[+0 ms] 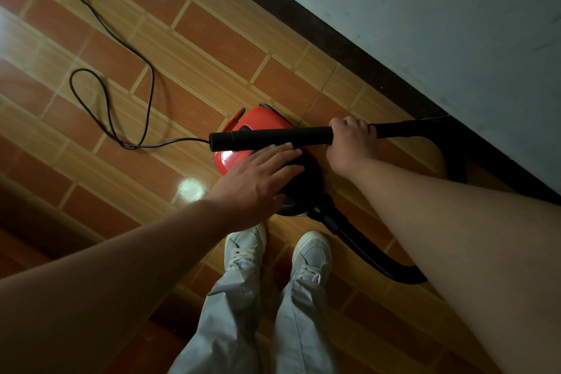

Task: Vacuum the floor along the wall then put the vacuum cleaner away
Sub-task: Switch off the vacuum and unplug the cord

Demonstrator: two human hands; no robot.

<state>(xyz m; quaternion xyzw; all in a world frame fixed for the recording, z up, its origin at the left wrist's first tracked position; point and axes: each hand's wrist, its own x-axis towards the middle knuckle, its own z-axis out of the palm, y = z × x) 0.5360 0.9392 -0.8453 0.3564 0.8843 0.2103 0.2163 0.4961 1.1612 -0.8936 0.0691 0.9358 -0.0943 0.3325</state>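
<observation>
My right hand (349,143) grips the rigid wand (270,138) above the vacuum cleaner (258,123). My left hand (258,179), fingers straight, lies flat over its top; it is probably heavy, so I'd lift it there.

Nothing there could be read. The vacuum (259,123) and its black tube (270,138) bore no legible label, brand or number from where I stood.
</observation>
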